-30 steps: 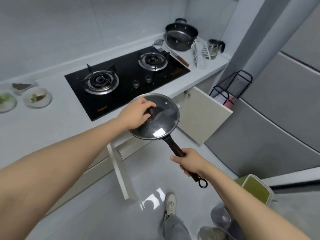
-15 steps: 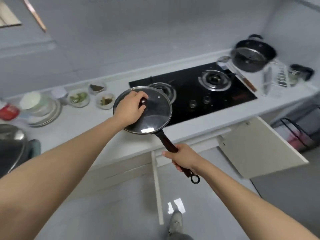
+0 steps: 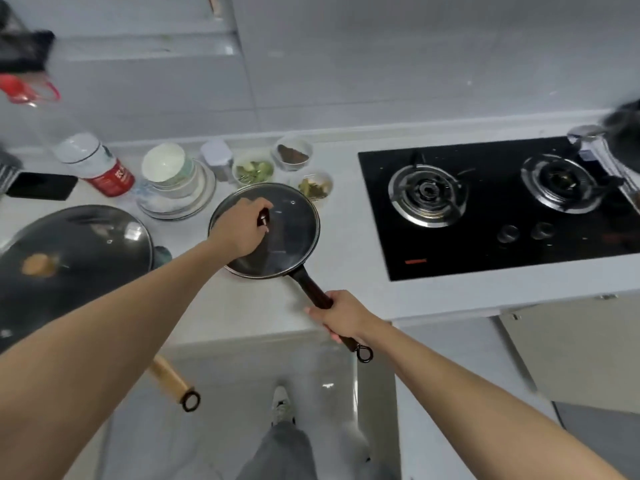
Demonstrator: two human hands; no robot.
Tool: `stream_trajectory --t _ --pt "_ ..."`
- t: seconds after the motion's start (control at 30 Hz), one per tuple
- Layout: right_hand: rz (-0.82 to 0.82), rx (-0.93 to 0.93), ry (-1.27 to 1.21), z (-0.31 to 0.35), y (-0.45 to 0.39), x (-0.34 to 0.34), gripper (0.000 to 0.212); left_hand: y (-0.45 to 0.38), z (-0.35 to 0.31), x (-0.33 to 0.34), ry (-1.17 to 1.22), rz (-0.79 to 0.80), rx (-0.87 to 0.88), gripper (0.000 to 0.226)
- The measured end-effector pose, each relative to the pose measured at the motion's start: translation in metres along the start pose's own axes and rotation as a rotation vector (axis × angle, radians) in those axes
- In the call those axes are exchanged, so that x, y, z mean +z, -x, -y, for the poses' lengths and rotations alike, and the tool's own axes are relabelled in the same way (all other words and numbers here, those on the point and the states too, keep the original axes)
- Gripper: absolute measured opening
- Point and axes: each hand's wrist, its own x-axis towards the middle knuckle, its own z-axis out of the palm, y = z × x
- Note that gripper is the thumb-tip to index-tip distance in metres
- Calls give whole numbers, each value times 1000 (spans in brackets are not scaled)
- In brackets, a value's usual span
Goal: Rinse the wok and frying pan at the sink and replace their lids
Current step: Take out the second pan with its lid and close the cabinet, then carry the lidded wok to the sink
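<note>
The frying pan (image 3: 300, 271) hangs over the white counter (image 3: 349, 258), left of the hob, with its glass lid (image 3: 291, 230) on top. My left hand (image 3: 240, 226) grips the lid's knob. My right hand (image 3: 341, 315) is closed around the pan's dark handle (image 3: 311, 289), whose end ring sticks out behind the hand. The wok (image 3: 69, 271) sits at the far left under its own glass lid (image 3: 104, 237); its wooden handle (image 3: 169, 379) juts past the counter edge, partly behind my left forearm.
Behind the pan stand stacked plates and bowls (image 3: 173, 188), three small dishes of ingredients (image 3: 294, 154), a red-labelled jar (image 3: 100, 164) and a phone (image 3: 41, 185). The black gas hob (image 3: 502, 209) lies to the right. A cabinet door (image 3: 571, 355) hangs open below.
The pan with its lid has travelled left, from in front of the hob to above the counter beside the wok. Both hands kept their grip. My view has swung left.
</note>
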Motion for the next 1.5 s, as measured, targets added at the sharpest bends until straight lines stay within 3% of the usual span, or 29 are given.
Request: stream_trajectory --t 0.33,0.73,0.83,0.97,1.03,1.1,1.17,1.2,1.27,1.3,1.37,1.5 --pt "2 59 30 23 -48 68 32 -8 87 0 13 65 -22 34" --pt "38 49 -33 11 -60 95 23 -1 104 9 6 92 -47 37" --pt "76 78 -32 9 -60 98 34 3 98 8 -54 81 -69 39" --pt "90 73 51 6 -51 78 53 11 49 13 -145 -104 100 44" --pt "-130 20 145 -18 -35 50 57 13 5 23 -81 -86 246 42" --pt "-470 -3 210 -65 -11 17 42 15 -42 40 1 41 350 42" --pt "-656 107 279 -119 12 -10 34 16 -89 66 43 212 440 45" --pt "-634 215 301 -146 23 -20 38 18 -117 82 47 293 483 47" --pt "-420 393 331 -183 28 -24 61 22 -156 111 27 421 510 50" --pt "-298 435 356 -202 30 -27 63 25 -180 129 6 467 515 52" --pt "-157 390 412 -227 30 -28 52 31 -215 159 -46 507 529 55" --pt "-150 293 430 -258 36 -49 42 37 -266 196 -137 526 547 60"
